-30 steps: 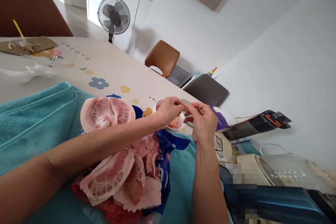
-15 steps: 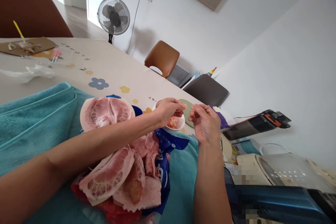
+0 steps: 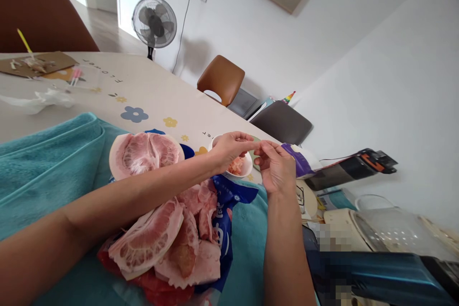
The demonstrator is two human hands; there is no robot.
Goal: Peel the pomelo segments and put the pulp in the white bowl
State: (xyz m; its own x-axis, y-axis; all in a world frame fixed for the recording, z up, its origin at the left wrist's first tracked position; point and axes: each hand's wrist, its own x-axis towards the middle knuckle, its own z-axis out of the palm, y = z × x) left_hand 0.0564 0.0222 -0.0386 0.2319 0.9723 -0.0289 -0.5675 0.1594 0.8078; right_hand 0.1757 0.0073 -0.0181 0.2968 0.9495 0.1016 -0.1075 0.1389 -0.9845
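My left hand (image 3: 232, 151) reaches over a white bowl (image 3: 247, 168) of pulled pomelo flesh (image 3: 235, 165). Its fingers are closed around a piece of pomelo flesh, mostly hidden now. The left thumb and index fingertip meet the fingertips of my right hand (image 3: 274, 165), right of the bowl. My right hand is pinched; what lies in its fingers is too small to make out. Under my left forearm a pomelo half (image 3: 147, 150) rests cut side up. Nearer me are a pomelo wedge (image 3: 148, 239) and torn pomelo peel (image 3: 201, 265) on a blue and red plastic bag (image 3: 224, 236).
A teal towel (image 3: 71, 153) lies beneath the fruit on the flower-print table (image 3: 158, 86). At right are a purple package (image 3: 297, 160), a dark upright appliance (image 3: 344, 169) and a cream basin (image 3: 344, 229). Crumpled tissue (image 3: 46, 100) is at far left; a fan (image 3: 155, 23) stands behind.
My right hand has moved slightly left, and the fingertips of both hands now meet. The pomelo flesh that showed at my left fingertips is now mostly out of sight.
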